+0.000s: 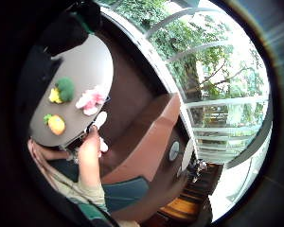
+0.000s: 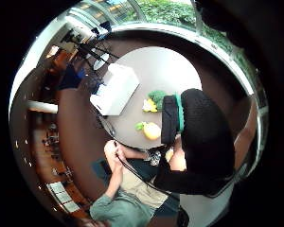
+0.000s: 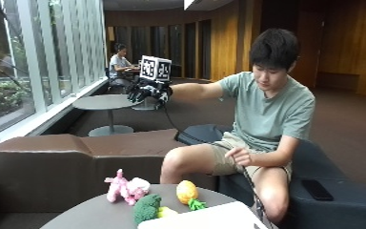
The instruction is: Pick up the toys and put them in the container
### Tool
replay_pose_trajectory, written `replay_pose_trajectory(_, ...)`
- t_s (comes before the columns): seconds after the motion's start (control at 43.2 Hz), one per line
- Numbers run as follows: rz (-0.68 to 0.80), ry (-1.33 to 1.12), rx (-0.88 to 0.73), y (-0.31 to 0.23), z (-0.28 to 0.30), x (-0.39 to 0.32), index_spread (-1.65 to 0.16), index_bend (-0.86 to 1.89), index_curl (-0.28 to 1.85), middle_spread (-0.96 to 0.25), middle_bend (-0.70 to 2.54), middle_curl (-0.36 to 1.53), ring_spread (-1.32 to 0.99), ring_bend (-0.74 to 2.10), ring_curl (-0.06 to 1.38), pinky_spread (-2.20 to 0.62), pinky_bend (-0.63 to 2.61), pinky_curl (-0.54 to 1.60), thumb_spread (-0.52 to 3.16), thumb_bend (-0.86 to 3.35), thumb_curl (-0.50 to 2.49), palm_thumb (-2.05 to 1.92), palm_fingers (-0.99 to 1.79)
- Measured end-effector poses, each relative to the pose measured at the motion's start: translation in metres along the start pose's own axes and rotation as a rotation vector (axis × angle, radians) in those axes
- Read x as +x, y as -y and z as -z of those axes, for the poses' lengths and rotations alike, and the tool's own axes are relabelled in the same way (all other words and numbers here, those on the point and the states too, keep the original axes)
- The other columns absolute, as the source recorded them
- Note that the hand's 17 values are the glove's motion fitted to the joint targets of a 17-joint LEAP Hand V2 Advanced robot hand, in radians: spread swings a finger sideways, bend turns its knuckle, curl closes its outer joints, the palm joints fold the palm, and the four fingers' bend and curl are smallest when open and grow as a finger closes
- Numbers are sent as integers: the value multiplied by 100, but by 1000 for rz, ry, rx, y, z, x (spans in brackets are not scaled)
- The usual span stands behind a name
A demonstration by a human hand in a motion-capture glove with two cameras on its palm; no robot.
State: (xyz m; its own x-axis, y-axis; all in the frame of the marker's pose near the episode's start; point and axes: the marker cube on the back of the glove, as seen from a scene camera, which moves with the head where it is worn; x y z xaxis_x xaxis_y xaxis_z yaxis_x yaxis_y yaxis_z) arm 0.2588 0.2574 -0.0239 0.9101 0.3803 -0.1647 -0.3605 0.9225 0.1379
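Observation:
In the outside view my gloved right hand (image 3: 146, 91) is raised out to the side at shoulder height, far above the round table (image 3: 94, 214), fingers relaxed and holding nothing. On the table lie a pink plush toy (image 3: 126, 187), a green broccoli toy (image 3: 146, 209) with a small yellow toy (image 3: 166, 212) beside it, and a yellow-orange pineapple toy (image 3: 187, 192). The white container (image 3: 202, 218) stands at the table's near right. The palm views show the same toys from high above: pink plush toy (image 1: 91, 100), broccoli toy (image 1: 65, 88), pineapple toy (image 2: 151, 130), container (image 2: 116, 89).
A brown sofa back (image 3: 56, 162) runs behind the table. The person sits on a dark seat (image 3: 322, 200) with a phone (image 3: 317, 189) lying on it; the bare left hand (image 3: 240, 155) hovers over the thigh. Windows line the left side.

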Motion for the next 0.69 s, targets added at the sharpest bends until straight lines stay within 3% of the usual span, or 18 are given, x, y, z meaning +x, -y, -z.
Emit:
replay_pose_trajectory(0.139, -45, 80, 8, 23, -35, 9, -23, 12, 15, -15, 28, 22, -15, 60, 20, -6, 70, 28, 153, 10, 16, -1, 16)
replay_pose_trajectory(0.417, -63, 44, -203, 54, -124, 22, -23, 13, 18, -17, 24, 27, -15, 61, 23, -4, 81, 33, 153, 4, 19, -2, -3)
replay_pose_trajectory(0.695, -76, -18, -377, 62, -174, 43, -23, 11, 20, -13, 21, 31, -13, 58, 24, -2, 81, 33, 150, -1, 21, -2, -13)
